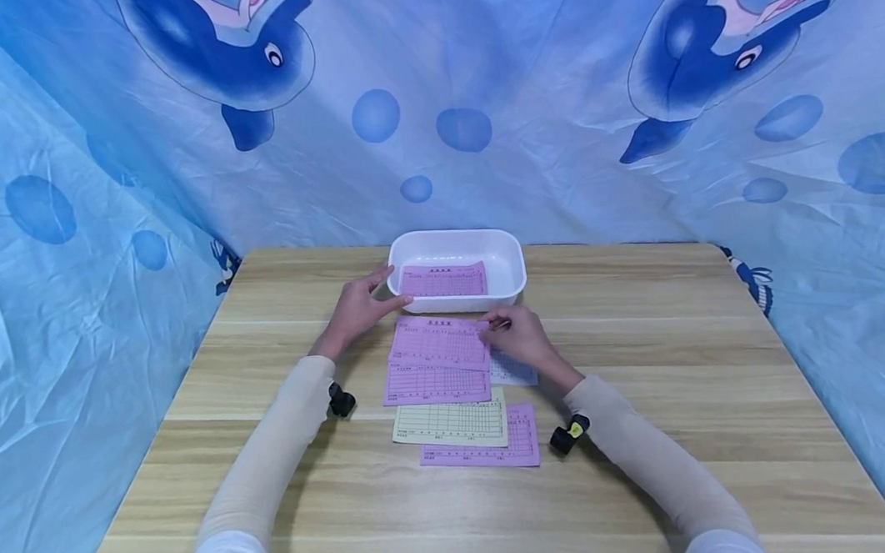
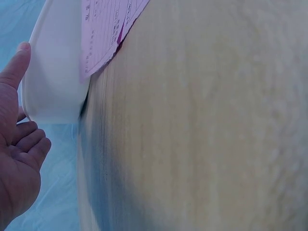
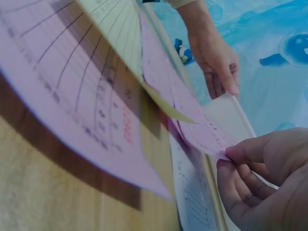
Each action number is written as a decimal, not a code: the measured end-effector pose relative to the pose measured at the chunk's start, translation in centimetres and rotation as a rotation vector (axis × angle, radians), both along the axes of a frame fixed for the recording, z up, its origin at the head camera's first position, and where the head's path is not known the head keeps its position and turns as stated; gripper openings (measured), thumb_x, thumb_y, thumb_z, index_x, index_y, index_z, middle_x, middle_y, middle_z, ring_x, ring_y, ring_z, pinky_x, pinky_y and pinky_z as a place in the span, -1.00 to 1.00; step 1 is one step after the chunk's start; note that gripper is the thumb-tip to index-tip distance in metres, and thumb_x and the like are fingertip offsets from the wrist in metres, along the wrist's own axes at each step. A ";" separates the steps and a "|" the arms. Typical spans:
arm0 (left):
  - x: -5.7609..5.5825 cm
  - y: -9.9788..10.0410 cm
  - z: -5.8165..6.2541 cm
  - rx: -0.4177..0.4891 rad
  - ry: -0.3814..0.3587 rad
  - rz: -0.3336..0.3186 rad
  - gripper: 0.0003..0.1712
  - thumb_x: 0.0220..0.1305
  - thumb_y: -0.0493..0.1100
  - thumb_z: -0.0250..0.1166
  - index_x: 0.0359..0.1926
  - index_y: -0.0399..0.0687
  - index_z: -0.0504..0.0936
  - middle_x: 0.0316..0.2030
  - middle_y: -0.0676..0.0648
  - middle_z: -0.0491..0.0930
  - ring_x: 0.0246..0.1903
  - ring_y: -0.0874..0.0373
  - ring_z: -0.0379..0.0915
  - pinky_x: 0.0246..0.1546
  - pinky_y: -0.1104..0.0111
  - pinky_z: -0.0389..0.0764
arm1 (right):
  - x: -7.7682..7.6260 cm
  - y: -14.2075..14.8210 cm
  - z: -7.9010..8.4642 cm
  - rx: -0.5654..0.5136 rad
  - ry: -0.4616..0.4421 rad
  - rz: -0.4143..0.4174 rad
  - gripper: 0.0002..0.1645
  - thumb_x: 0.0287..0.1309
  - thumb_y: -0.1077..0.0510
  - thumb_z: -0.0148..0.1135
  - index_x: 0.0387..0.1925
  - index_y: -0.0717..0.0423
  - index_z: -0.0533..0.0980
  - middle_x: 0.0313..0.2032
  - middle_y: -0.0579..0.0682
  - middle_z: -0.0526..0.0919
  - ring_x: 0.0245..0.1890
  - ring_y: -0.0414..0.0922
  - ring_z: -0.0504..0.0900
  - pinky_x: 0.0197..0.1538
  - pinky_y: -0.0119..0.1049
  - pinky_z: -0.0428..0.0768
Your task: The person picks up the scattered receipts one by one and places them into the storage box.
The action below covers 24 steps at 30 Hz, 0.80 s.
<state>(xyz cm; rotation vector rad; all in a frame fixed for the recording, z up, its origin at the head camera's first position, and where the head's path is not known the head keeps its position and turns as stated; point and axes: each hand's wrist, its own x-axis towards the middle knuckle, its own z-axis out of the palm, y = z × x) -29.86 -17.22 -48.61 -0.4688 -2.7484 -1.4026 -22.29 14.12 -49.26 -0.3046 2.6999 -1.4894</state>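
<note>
My right hand [image 1: 516,333] pinches the right edge of a pink form slip [image 1: 440,340] between thumb and fingers; the right wrist view shows the pinch at the slip's corner [image 3: 219,150]. Under that slip lies another pink slip [image 1: 436,384], and a white slip [image 1: 513,368] shows partly beneath. My left hand [image 1: 357,310] holds the near left corner of a white plastic tray [image 1: 514,294], thumb on the front rim and forefinger at the left side. Inside the tray lies a pink slip [image 1: 444,283].
Nearer me, a pale green slip [image 1: 450,424] overlaps another pink slip [image 1: 522,439] on the wooden table [image 1: 640,316]. Behind the table hangs a blue curtain [image 1: 557,178] printed with dolphins.
</note>
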 end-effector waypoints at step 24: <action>0.1 0.0 0.0 0.007 0.014 0.005 0.02 0.10 0.28 0.53 0.46 -0.09 0.38 0.50 -0.11 0.26 0.50 -0.10 0.14 0.34 0.01 0.43 | 0.8 2.6 3.0 -0.166 -0.137 0.000 -0.77 0.25 0.26 0.37 -0.06 0.23 0.67 -0.23 0.09 0.78 -0.28 -0.08 0.74 -0.13 -0.11 0.77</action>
